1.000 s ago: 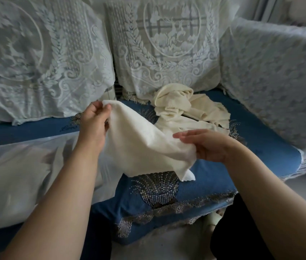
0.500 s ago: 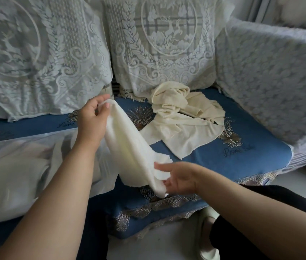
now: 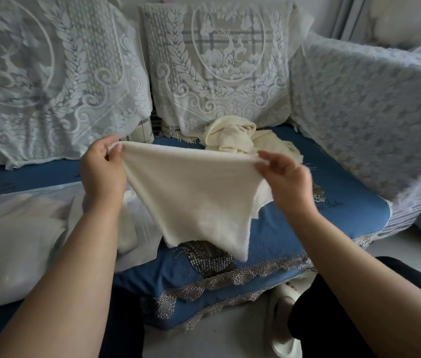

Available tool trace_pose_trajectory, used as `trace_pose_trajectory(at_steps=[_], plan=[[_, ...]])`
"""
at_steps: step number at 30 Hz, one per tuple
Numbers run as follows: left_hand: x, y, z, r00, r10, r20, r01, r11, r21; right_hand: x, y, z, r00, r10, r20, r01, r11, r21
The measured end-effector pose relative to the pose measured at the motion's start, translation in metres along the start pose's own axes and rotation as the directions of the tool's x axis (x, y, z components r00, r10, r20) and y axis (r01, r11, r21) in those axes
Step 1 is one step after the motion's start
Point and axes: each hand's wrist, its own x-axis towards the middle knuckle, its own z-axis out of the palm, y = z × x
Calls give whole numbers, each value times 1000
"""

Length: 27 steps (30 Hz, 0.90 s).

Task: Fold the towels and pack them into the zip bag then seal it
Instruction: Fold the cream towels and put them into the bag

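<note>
I hold a cream towel point(image 3: 194, 195) stretched in the air above the blue sofa seat point(image 3: 338, 210). My left hand point(image 3: 102, 171) pinches its upper left corner and my right hand point(image 3: 285, 178) pinches its upper right corner. The rest of the towel hangs down in a loose point. A crumpled heap of more cream towels point(image 3: 232, 136) lies at the back of the seat, partly hidden behind the held towel. A clear zip bag point(image 3: 18, 236) with pale cloth inside lies on the seat at the left, under my left forearm.
Lace-covered cushions point(image 3: 219, 63) stand along the sofa back. A lace-draped armrest point(image 3: 369, 109) closes the right side. The seat's front edge has a lace trim point(image 3: 230, 277). Below it are the pale floor and a cream slipper point(image 3: 284, 329) by my dark-clad leg.
My right hand rose from the towel's lower end to its upper right corner. The towel, which hung diagonally from my left hand, now stretches level between both hands.
</note>
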Motion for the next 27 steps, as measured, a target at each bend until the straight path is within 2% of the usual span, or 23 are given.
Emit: trace_pose_trajectory(at_steps=[2, 4, 6, 7, 8, 10, 11, 12, 13, 14, 15, 17, 18, 19, 21, 23, 25, 27], plan=[[-4, 3, 0, 993, 102, -57, -98, 993, 71, 8, -8, -10, 991, -100, -90, 94, 994, -64], [-10, 10, 3, 958, 253, -131, -245, 966, 77, 11, -18, -18, 979, -175, -105, 161, 979, -128], [-18, 21, 4, 922, 344, -178, -358, 932, -53, 13, -31, -27, 968, -247, -30, 237, 951, -199], [-23, 29, 3, 915, 350, -200, -380, 914, -141, 15, -39, -34, 961, -273, 44, 276, 944, -180], [-26, 37, 2, 915, 335, -225, -382, 898, -219, 17, -47, -41, 951, -278, 133, 291, 953, -90], [-27, 49, -1, 924, 260, -280, -341, 890, -301, 26, -57, -52, 941, -189, 281, 145, 974, 172], [-25, 51, 0, 940, 210, -270, -289, 909, -299, 34, -57, -54, 946, -126, 300, 56, 971, 232], [-21, 51, 3, 963, 155, -222, -212, 941, -262, 45, -54, -54, 958, -61, 281, 0, 977, 212], [-16, 48, 8, 986, 92, -140, -118, 975, -188, 55, -48, -51, 973, 2, 233, -21, 997, 79], [-12, 42, 14, 999, 23, -47, -27, 996, -84, 67, -40, -47, 982, 39, 187, -12, 990, -143], [-10, 36, 21, 999, -36, 30, 35, 999, 14, 76, -31, -42, 984, 54, 173, 15, 927, -376], [-8, 29, 33, 991, -83, 109, 73, 993, 92, 85, -15, -29, 976, 105, 190, 62, 702, -709], [-8, 29, 37, 989, -92, 119, 81, 992, 96, 88, -12, -22, 978, 106, 179, 78, 610, -788], [-9, 32, 41, 987, -101, 122, 91, 992, 87, 89, -11, -16, 984, 81, 158, 84, 570, -817], [-13, 40, 47, 984, -111, 140, 104, 993, 54, 86, -22, -6, 992, 24, 123, 81, 626, -776], [-21, 47, 54, 968, -127, 217, 144, 988, -61, 77, -38, 4, 994, -28, 108, 92, 756, -648], [-41, 56, 61, 920, -161, 357, 254, 940, -229, 53, -55, 20, 981, 2, 196, 73, 925, -372], [-60, 71, 64, 828, -138, 543, 423, 790, -444, 26, -62, 39, 920, 29, 390, -6, 998, -60]])
